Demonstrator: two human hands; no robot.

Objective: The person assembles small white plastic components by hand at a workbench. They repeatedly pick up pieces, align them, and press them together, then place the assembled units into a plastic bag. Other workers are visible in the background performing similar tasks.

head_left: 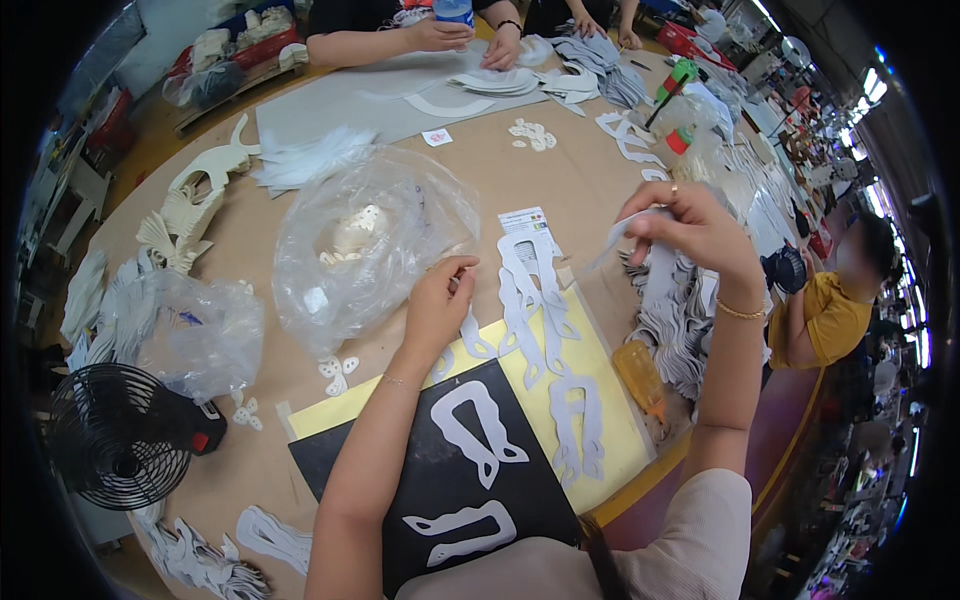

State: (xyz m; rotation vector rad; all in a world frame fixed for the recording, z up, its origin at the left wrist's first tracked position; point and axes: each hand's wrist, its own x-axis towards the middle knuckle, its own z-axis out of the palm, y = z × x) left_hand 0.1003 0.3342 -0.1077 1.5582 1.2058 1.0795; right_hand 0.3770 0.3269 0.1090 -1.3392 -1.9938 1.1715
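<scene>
My right hand (690, 228) is raised on the right, thumb and fingers pinching a thin whitish cut-out piece (622, 232). My left hand (438, 302) is lower at the middle, its fingers curled together beside a plastic bag; whether anything is in them is hidden. Just past its fingertips, a pale cut-out (478, 338) reaches onto the yellow sheet (622, 440). More wavy-edged, U-shaped pale cut-outs (530, 290) lie overlapping there. On the black board (470, 440) under my left forearm rest two U-shaped white cut-outs (478, 415).
A clear plastic bag (375, 260) holds small cream pieces. Right of the sheet are an amber glue bottle (638, 375) and stacked grey pieces (670, 320). A black fan (125, 435) stands left. Co-workers' hands (470, 42) work across the table; a person in yellow (835, 310) is at right.
</scene>
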